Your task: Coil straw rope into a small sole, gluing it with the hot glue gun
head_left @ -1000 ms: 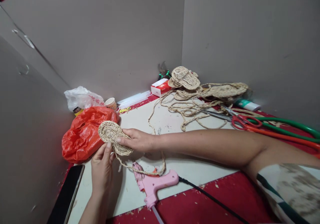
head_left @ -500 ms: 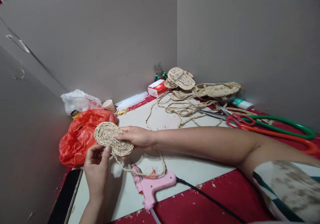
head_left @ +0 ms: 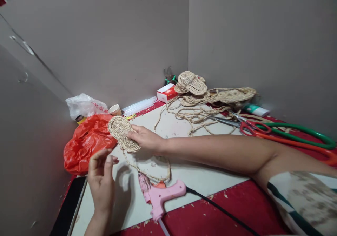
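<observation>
An oval coil of braided straw cord point(head_left: 121, 132) is raised over the board, pinched at its right end by my right hand point(head_left: 146, 139). From its lower edge a loose tail of cord point(head_left: 152, 177) hangs and loops down behind a pink glue gun point(head_left: 165, 197). My left hand point(head_left: 102, 174) is apart from the coil, below and left of it, its fingers loosely curled with a gap between thumb and fingertips and nothing in them. The glue gun lies on the white board point(head_left: 137, 208), a glue stick poking from its rear.
A red plastic bag point(head_left: 81, 148) and a phone point(head_left: 68, 208) lie left. Behind are a paper cup point(head_left: 114, 110), clear glue sticks point(head_left: 139, 105), and a red-white box point(head_left: 166, 93). Straw cord point(head_left: 195, 113) and scissors point(head_left: 254, 127) lie to the right. Grey panels point(head_left: 131, 36) enclose the table.
My left hand has let go of the coil's lower edge and dropped slightly away. My right hand has lifted the coil a little up and to the right, tilting it.
</observation>
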`<state>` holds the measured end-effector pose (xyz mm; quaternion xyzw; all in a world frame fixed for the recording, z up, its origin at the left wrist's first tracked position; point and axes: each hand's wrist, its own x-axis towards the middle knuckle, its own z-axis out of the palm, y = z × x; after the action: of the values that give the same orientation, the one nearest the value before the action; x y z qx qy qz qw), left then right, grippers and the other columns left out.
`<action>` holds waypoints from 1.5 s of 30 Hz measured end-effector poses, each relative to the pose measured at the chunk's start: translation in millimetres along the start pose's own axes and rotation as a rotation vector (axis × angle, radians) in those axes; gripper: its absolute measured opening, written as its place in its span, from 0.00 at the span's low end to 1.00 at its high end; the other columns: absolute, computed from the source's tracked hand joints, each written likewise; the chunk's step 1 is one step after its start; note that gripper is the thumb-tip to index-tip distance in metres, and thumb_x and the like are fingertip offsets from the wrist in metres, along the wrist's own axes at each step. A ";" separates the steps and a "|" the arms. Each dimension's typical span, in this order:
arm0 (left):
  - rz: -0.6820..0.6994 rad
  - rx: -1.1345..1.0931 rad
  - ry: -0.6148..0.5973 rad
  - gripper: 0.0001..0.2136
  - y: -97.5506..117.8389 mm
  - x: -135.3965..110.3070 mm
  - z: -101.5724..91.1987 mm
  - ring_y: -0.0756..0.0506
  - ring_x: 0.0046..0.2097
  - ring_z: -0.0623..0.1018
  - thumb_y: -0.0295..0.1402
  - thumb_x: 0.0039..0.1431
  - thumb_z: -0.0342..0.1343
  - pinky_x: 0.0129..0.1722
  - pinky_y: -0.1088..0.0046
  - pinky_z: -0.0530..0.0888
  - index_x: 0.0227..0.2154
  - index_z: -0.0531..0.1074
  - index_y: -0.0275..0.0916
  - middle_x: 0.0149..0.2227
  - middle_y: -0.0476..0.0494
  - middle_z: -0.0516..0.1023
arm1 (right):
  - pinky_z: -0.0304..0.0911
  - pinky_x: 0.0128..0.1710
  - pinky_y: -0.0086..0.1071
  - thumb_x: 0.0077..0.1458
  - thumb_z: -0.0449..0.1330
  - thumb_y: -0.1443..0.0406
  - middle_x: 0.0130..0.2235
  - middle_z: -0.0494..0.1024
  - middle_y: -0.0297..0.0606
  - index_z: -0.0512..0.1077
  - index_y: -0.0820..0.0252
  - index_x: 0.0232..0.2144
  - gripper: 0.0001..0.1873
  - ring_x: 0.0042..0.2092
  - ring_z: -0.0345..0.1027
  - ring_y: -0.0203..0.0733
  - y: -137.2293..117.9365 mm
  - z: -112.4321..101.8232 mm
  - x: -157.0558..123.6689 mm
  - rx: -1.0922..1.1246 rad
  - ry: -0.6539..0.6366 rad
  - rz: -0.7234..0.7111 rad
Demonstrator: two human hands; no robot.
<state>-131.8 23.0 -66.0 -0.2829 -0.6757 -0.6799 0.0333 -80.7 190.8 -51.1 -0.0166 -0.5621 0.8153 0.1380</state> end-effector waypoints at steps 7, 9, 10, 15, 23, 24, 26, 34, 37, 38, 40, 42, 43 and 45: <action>-0.332 -0.304 -0.197 0.22 -4.0 -7.2 13.9 0.42 0.58 0.67 0.36 0.53 0.60 0.53 0.68 0.66 0.53 0.68 0.47 0.56 0.41 0.68 | 0.52 0.59 0.40 0.59 0.49 0.67 0.58 0.65 0.48 0.55 0.65 0.60 0.27 0.59 0.58 0.44 16.3 5.9 -21.6 -0.837 -0.240 -0.478; -0.340 -0.318 -0.190 0.22 -6.2 -7.5 14.8 0.42 0.58 0.68 0.34 0.53 0.61 0.54 0.68 0.65 0.52 0.69 0.46 0.55 0.42 0.70 | 0.51 0.60 0.43 0.55 0.53 0.67 0.59 0.62 0.54 0.53 0.70 0.61 0.32 0.60 0.55 0.47 21.5 7.4 -24.0 -0.945 -0.285 -0.540; -0.350 -0.344 -0.184 0.21 -6.2 -6.2 14.6 0.42 0.57 0.69 0.33 0.53 0.61 0.54 0.67 0.65 0.51 0.69 0.45 0.54 0.42 0.71 | 0.51 0.60 0.44 0.54 0.55 0.65 0.59 0.61 0.56 0.52 0.72 0.61 0.34 0.61 0.54 0.49 22.9 7.8 -24.6 -0.965 -0.306 -0.562; -0.469 -0.545 -0.121 0.18 7.3 11.2 4.6 0.40 0.53 0.72 0.38 0.53 0.60 0.51 0.63 0.69 0.48 0.72 0.44 0.49 0.41 0.75 | 0.51 0.61 0.43 0.50 0.62 0.55 0.61 0.57 0.58 0.51 0.72 0.62 0.44 0.62 0.52 0.50 14.0 7.8 -25.4 -0.888 -0.287 -0.570; -0.442 -0.668 -0.089 0.21 27.8 33.5 -25.8 0.38 0.47 0.76 0.45 0.54 0.54 0.44 0.59 0.74 0.50 0.70 0.46 0.49 0.37 0.75 | 0.64 0.46 0.36 0.54 0.60 0.58 0.45 0.74 0.47 0.63 0.68 0.56 0.30 0.45 0.69 0.40 3.1 15.8 -25.0 -0.381 -0.158 -0.146; -0.435 -0.683 -0.108 0.21 26.8 34.6 -28.3 0.38 0.47 0.76 0.45 0.54 0.54 0.44 0.59 0.74 0.50 0.70 0.46 0.49 0.37 0.75 | 0.65 0.43 0.34 0.54 0.59 0.59 0.42 0.74 0.46 0.65 0.69 0.54 0.28 0.42 0.69 0.38 4.3 17.4 -24.7 -0.317 -0.202 -0.084; -0.426 -0.725 -0.176 0.22 23.8 36.1 -32.0 0.38 0.47 0.76 0.45 0.54 0.54 0.44 0.60 0.73 0.51 0.69 0.45 0.47 0.37 0.76 | 0.65 0.37 0.29 0.55 0.59 0.62 0.34 0.74 0.40 0.66 0.70 0.51 0.23 0.34 0.69 0.33 5.5 20.3 -24.9 -0.213 -0.302 0.014; -0.477 -0.788 -0.370 0.24 17.9 37.2 -36.2 0.39 0.44 0.78 0.47 0.57 0.50 0.41 0.62 0.75 0.54 0.66 0.44 0.47 0.37 0.77 | 0.56 0.18 0.20 0.58 0.53 0.68 0.22 0.69 0.30 0.67 0.69 0.47 0.15 0.17 0.60 0.25 5.8 23.3 -30.6 -0.185 -0.296 0.076; -0.474 -0.738 -0.315 0.26 18.3 36.4 -34.5 0.40 0.41 0.79 0.49 0.55 0.52 0.39 0.64 0.76 0.54 0.66 0.43 0.45 0.37 0.78 | 0.57 0.18 0.20 0.57 0.54 0.68 0.21 0.69 0.29 0.70 0.69 0.44 0.13 0.17 0.59 0.24 7.6 22.9 -33.3 -0.218 -0.304 0.029; -0.467 -0.715 -0.290 0.26 18.8 35.8 -33.4 0.40 0.40 0.79 0.50 0.54 0.53 0.39 0.64 0.76 0.54 0.67 0.42 0.44 0.38 0.78 | 0.57 0.18 0.20 0.57 0.54 0.68 0.21 0.69 0.30 0.70 0.69 0.44 0.13 0.17 0.59 0.25 7.6 22.8 -34.5 -0.247 -0.306 0.009; -0.443 -0.671 -0.236 0.27 20.4 33.7 -30.8 0.41 0.39 0.79 0.49 0.53 0.55 0.39 0.65 0.76 0.53 0.68 0.41 0.43 0.38 0.78 | 0.59 0.19 0.21 0.55 0.55 0.68 0.22 0.71 0.31 0.71 0.68 0.43 0.14 0.17 0.60 0.26 6.7 22.2 -37.3 -0.327 -0.301 -0.052; -0.409 -0.621 -0.165 0.26 22.1 30.9 -28.2 0.42 0.38 0.80 0.46 0.51 0.57 0.39 0.66 0.76 0.52 0.69 0.41 0.43 0.38 0.79 | 0.60 0.20 0.22 0.54 0.55 0.68 0.22 0.72 0.32 0.72 0.68 0.42 0.14 0.18 0.61 0.27 4.9 21.5 -39.8 -0.403 -0.280 -0.128; -0.397 -0.590 -0.125 0.25 22.9 29.5 -27.1 0.42 0.38 0.80 0.43 0.51 0.58 0.40 0.66 0.76 0.52 0.69 0.41 0.42 0.38 0.79 | 0.60 0.20 0.22 0.53 0.54 0.69 0.22 0.72 0.32 0.72 0.68 0.41 0.13 0.19 0.61 0.27 3.9 21.1 -40.8 -0.427 -0.267 -0.164; -0.390 -0.519 -0.055 0.23 23.7 27.0 -25.6 0.43 0.38 0.80 0.35 0.50 0.58 0.41 0.66 0.75 0.52 0.70 0.41 0.42 0.39 0.79 | 0.59 0.21 0.21 0.53 0.54 0.70 0.21 0.71 0.32 0.73 0.69 0.39 0.13 0.19 0.61 0.27 2.1 20.8 -42.1 -0.447 -0.245 -0.210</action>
<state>-153.0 6.1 -31.2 -0.1655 -0.5219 -0.8152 -0.1891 -44.4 160.9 -50.7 0.1105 -0.7393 0.6480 0.1459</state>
